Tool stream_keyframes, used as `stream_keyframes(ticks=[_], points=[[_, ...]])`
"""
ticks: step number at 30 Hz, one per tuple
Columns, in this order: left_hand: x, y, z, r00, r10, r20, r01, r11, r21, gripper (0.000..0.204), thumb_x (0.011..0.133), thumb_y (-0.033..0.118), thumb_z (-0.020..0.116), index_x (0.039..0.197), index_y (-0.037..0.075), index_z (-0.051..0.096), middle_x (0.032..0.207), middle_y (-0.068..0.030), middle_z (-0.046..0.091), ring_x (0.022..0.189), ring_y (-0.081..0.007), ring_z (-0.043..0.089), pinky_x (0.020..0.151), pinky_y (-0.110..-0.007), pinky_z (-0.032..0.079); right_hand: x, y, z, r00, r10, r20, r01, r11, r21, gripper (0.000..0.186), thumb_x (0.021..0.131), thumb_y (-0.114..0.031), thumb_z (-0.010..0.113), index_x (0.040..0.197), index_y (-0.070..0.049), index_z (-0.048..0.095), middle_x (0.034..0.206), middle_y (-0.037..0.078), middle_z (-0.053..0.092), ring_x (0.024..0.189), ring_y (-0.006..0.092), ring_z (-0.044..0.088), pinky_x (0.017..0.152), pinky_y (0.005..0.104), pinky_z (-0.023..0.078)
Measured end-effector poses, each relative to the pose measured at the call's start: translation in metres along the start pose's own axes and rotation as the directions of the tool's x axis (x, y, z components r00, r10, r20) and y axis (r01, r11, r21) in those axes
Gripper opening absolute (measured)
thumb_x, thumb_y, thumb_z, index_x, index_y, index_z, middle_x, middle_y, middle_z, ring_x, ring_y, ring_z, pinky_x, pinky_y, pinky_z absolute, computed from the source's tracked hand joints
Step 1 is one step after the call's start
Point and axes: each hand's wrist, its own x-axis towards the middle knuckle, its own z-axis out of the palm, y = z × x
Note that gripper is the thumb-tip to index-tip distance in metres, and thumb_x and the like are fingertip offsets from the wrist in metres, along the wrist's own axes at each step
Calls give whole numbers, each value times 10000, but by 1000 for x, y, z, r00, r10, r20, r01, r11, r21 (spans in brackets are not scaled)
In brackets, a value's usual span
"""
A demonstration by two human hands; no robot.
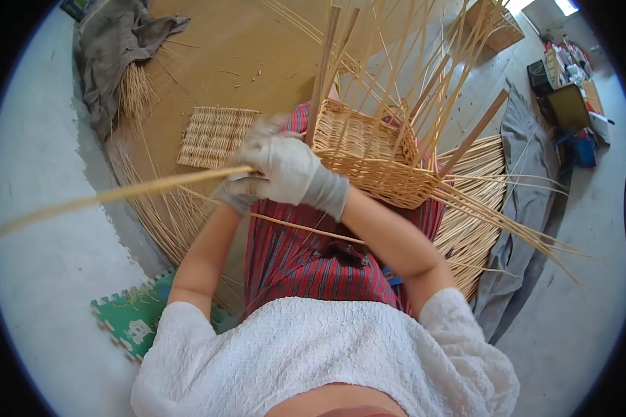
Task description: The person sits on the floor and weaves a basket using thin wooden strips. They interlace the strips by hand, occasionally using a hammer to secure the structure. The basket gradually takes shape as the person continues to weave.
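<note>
Both my hands wear pale gloves with grey cuffs and cross in front of the basket. My right hand (289, 163) is closed around pale wicker strands (153, 186), whose long end sticks out to the left, blurred. Behind and below it is my left hand (238, 192), mostly covered; its fingers are hidden or smeared by motion. A half-woven wicker basket (382, 177) rests on my lap just right of the hands, with tall uprights and flat wooden stakes (325, 69) rising from it. Under my wrists runs a single thin strand (306, 228).
A flat woven panel (215, 132) lies on the brown floor board beyond my hands. Loose strands (476, 201) are piled on grey cloth (518, 236) at the right. Another cloth-covered bundle (135, 87) lies far left, a green foam mat (132, 313) near left. Another basket (494, 26) stands far right.
</note>
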Motion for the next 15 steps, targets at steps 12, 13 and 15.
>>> stream_keyframes(ticks=[12,13,15], points=[[-21,-37,27,993,40,115,-102,790,604,384,620,204,855,968,202,693,995,65,747,983,-178,687,1159,-543,353,-59,-14,37,955,188,228,-225,963,146,335,844,-435,730,693,-136,748,614,123,637,577,337,648,541,443,491],[-16,-37,30,995,51,82,-91,788,609,385,610,202,860,958,200,694,977,66,748,956,-174,693,1154,-541,360,-59,-14,34,958,181,223,-216,966,141,336,843,-438,730,690,-139,745,607,120,632,576,337,646,540,440,490],[-13,-33,33,1000,11,17,-19,825,565,386,591,172,869,930,195,686,932,68,750,924,-168,702,1146,-550,369,-56,-12,46,965,185,188,-210,970,125,311,838,-420,731,688,-148,720,602,115,624,597,341,646,545,438,488]])
